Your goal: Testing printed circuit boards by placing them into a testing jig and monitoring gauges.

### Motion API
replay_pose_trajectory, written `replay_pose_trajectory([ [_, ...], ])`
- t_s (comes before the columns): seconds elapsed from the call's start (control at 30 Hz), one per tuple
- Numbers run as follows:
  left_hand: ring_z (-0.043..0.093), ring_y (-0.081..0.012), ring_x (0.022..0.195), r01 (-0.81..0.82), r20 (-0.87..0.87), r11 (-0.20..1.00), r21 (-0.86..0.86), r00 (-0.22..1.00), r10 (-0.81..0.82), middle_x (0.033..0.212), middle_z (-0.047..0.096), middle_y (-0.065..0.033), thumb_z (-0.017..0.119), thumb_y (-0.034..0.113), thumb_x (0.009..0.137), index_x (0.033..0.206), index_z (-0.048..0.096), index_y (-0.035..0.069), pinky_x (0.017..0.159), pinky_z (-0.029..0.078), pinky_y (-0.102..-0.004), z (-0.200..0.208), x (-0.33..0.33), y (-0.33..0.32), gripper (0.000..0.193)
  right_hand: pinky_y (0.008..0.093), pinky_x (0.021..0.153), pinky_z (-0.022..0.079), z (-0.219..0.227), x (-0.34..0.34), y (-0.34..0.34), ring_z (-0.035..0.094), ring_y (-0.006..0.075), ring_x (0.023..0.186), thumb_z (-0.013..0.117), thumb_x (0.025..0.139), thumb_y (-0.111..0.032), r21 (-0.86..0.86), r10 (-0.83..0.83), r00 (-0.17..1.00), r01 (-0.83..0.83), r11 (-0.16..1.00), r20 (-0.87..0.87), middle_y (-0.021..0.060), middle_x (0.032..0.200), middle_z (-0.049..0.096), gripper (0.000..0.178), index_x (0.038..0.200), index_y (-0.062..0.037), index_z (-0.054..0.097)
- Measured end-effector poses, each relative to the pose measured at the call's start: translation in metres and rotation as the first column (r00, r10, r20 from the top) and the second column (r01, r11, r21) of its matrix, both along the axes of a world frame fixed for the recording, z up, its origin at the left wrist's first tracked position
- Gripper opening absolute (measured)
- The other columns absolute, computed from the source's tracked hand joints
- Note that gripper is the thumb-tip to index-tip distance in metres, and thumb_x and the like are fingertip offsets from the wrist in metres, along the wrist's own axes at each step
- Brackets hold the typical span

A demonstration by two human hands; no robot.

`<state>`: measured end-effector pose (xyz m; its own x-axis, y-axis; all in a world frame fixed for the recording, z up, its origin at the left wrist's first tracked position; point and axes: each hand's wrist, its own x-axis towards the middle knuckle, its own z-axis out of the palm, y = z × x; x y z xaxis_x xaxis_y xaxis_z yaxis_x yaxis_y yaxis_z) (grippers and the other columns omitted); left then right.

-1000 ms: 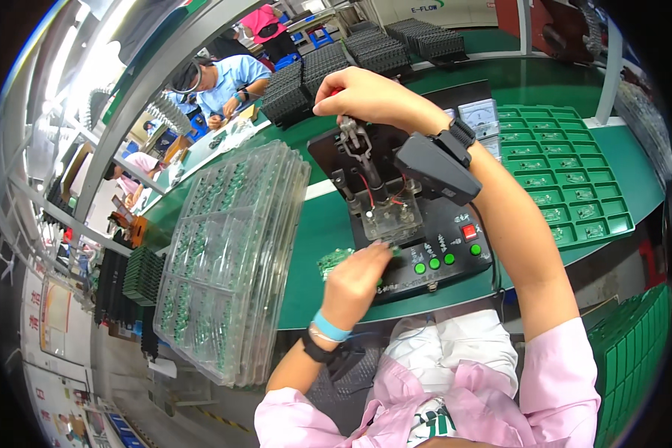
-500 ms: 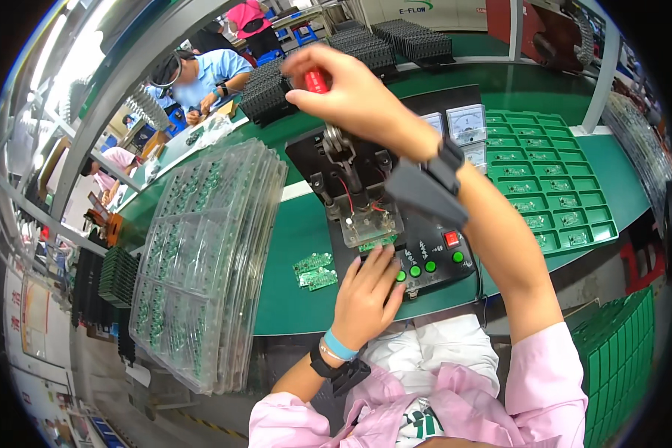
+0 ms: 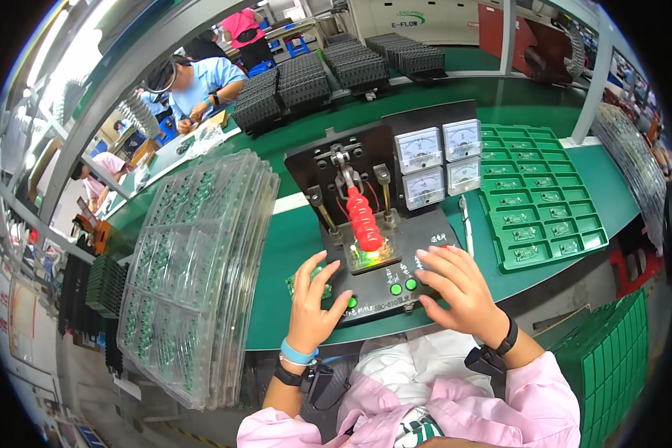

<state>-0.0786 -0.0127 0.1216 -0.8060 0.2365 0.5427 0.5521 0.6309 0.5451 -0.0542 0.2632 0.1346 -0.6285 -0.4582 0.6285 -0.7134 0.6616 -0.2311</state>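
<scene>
Two hands, the left hand (image 3: 310, 317) at loose circuit boards (image 3: 290, 285) and the right hand (image 3: 467, 295) near green buttons (image 3: 396, 290), are being held well spread, nothing gripped, perhaps for easy reach. The red handle (image 3: 363, 220) is being held low over the clear block (image 3: 390, 254), probably for pressure.
</scene>
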Motion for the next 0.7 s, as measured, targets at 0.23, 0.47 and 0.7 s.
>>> replay_pose_trajectory([
  [0.23,0.043,-0.0377,0.129,0.063,0.085,0.995,-0.082,0.995,-0.056,0.138,0.046,-0.0166,0.074,0.022,0.080,0.126,0.057,0.004,0.105,0.037,-0.0464,0.002,-0.005,-0.012,0.052,0.0419,0.095,0.042,-0.041,0.010,-0.012,0.060,0.0236,0.107,0.071,0.073,-0.015,0.063,-0.031,0.986,0.042,0.997,-0.163,0.0052,0.122,0.064,0.039,0.112,-0.0089,0.066],
  [0.47,0.039,-0.0381,0.125,0.082,-0.039,0.951,-0.300,0.994,-0.098,0.135,0.041,-0.0165,0.083,0.043,0.066,0.134,0.052,0.010,0.106,0.034,-0.0490,0.026,-0.020,0.000,0.082,0.0392,0.091,0.043,-0.046,0.015,-0.014,0.061,0.0196,0.104,0.071,0.074,-0.017,0.003,-0.070,0.990,0.071,0.997,-0.119,0.0029,0.120,0.064,0.041,0.114,-0.0092,0.067],
  [0.7,0.041,-0.0371,0.118,0.112,0.005,0.884,-0.454,0.992,-0.123,0.126,0.044,-0.0146,0.083,0.050,0.061,0.136,0.051,0.012,0.104,0.034,-0.0512,0.032,-0.023,0.000,0.090,0.0378,0.086,0.046,0.003,-0.004,-0.021,0.062,0.0216,0.097,0.071,0.075,-0.019,0.166,0.035,0.997,-0.046,0.985,0.067,0.0056,0.113,0.066,0.037,0.110,-0.0085,0.067],
])
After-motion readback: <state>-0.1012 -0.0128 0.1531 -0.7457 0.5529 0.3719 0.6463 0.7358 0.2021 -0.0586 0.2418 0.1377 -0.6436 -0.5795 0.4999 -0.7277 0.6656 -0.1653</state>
